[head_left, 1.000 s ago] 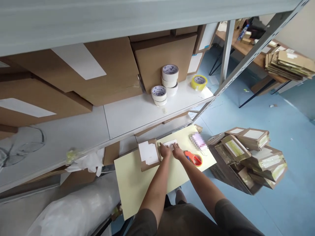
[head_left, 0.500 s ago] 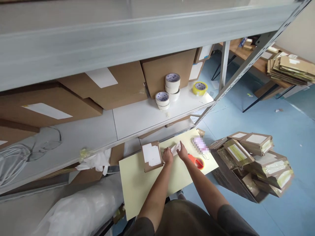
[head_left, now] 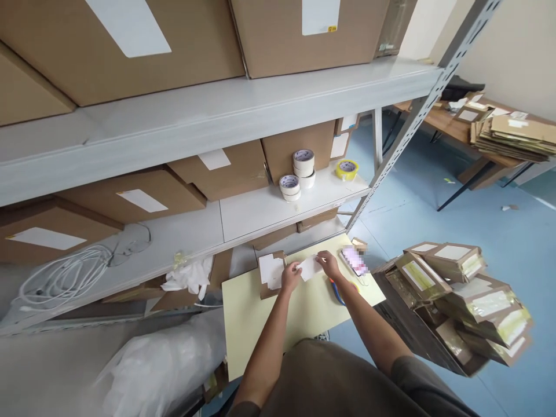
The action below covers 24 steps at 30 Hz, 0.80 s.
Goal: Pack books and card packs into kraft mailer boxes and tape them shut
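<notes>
A white slip of paper (head_left: pixel 310 269) is stretched between my two hands above the pale yellow table. My left hand (head_left: pixel 291 277) pinches its left edge, and my right hand (head_left: pixel 328 264) grips the right edge. Just left of my left hand lies a small cardboard box (head_left: pixel 264 291) with white labels on top. A tape dispenser or tape roll (head_left: pixel 336 292), coloured red and blue, is partly hidden under my right forearm. Beyond my right hand is a phone-like thing (head_left: pixel 354 262), its surface blurred out.
Tape rolls (head_left: pixel 303 165) stand stacked on the grey shelf (head_left: pixel 256 217) ahead, beside a yellow tape roll (head_left: pixel 347 169). Large cartons (head_left: pixel 234 179) fill the rack. An open carton of packed boxes (head_left: pixel 460 289) is on the floor at right; bubble wrap (head_left: pixel 169 359) lies at left.
The view has tilted up, showing more of the upper shelf. My hands have drawn slightly apart, and the paper between them now shows flatter and wider.
</notes>
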{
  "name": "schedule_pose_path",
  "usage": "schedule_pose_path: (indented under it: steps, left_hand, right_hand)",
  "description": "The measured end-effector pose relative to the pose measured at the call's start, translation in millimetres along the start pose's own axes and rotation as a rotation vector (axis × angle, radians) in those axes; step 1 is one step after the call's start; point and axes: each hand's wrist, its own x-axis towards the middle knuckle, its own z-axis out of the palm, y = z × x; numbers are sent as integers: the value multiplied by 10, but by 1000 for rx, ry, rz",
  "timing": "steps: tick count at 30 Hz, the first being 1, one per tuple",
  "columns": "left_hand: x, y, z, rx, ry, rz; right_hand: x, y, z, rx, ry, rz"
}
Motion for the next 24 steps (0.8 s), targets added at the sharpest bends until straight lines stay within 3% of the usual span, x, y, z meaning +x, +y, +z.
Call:
schedule_pose_path:
  steps: [3,7,11,15,24]
  left_hand:
    - [43,136,-52,66,-14,167]
    - [165,390,-72,42,-47,262]
    - [256,571,-59,-52,-181,180]
    - [264,581,-79,-132,-354,120]
    - [237,711,-293,-164,-502,116]
  right_hand:
    - [-43,-143,-118,64,6,-67]
    - [-82,-235,-253,191,-29,49]
    - [-136,-242,-376,332,-14,95]
    - [-203,-225,-458,496,47,92]
    - [-292,-109,-558,678,77,184]
